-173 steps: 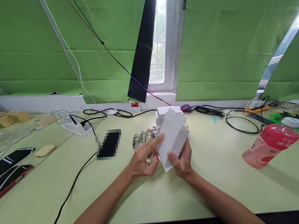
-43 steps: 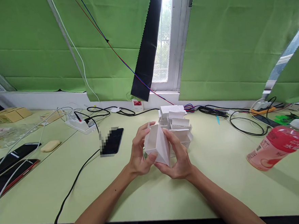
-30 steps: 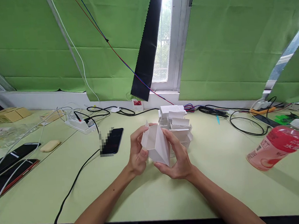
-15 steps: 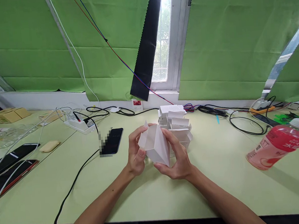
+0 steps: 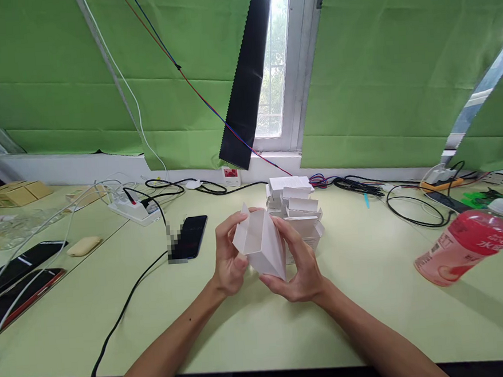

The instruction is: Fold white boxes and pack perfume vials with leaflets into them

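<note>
Both of my hands hold a small white cardboard box above the light green table, near its middle. Its open end faces up and left, with a flap standing at the top. My left hand grips the box's left side, fingers curled at the open end. My right hand cups the right side and bottom. Right behind the held box stands a pile of several white boxes.
A black phone lies left of my hands, beside a black cable. A white power strip and two phones are further left. A pink bottle lies on its side at the right. Tangled cables run along the back.
Since 5.8 s ago the box has turned from a flat, flap-up position to open end up-left. Over the last second my left fingers shifted slightly on the open end.
</note>
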Demonstrator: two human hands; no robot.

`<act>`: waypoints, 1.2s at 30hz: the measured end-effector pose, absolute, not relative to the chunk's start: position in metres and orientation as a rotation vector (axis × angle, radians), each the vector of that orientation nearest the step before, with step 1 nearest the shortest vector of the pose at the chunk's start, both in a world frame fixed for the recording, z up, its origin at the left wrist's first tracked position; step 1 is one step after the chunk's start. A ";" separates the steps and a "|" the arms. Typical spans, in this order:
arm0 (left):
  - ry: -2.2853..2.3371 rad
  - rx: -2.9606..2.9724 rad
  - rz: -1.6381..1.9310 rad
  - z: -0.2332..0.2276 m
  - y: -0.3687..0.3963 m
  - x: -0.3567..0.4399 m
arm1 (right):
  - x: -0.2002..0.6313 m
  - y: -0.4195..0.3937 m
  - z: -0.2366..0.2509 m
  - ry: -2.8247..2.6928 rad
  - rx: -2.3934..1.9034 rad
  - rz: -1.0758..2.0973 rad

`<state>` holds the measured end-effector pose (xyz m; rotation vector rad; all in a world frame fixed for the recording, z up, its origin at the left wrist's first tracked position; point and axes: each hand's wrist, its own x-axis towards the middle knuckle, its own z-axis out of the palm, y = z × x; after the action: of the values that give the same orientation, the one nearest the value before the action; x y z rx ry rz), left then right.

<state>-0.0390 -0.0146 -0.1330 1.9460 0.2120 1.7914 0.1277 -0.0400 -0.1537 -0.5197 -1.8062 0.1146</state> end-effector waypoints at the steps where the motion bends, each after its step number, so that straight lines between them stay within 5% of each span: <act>1: 0.213 1.969 1.788 -0.132 -0.015 -0.039 | 0.128 -0.040 -0.154 -1.806 -0.518 0.113; 22: 0.369 2.165 1.949 -0.124 -0.017 -0.041 | 0.128 -0.041 -0.152 -1.786 -0.439 0.201; 36: 0.471 1.694 1.851 -0.130 -0.016 -0.039 | 0.128 -0.040 -0.154 -1.819 -0.453 0.315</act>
<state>-0.0390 -0.0156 -0.1302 1.6939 0.4711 1.8512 0.1284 -0.0403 -0.1542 -0.4534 -1.8185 0.3154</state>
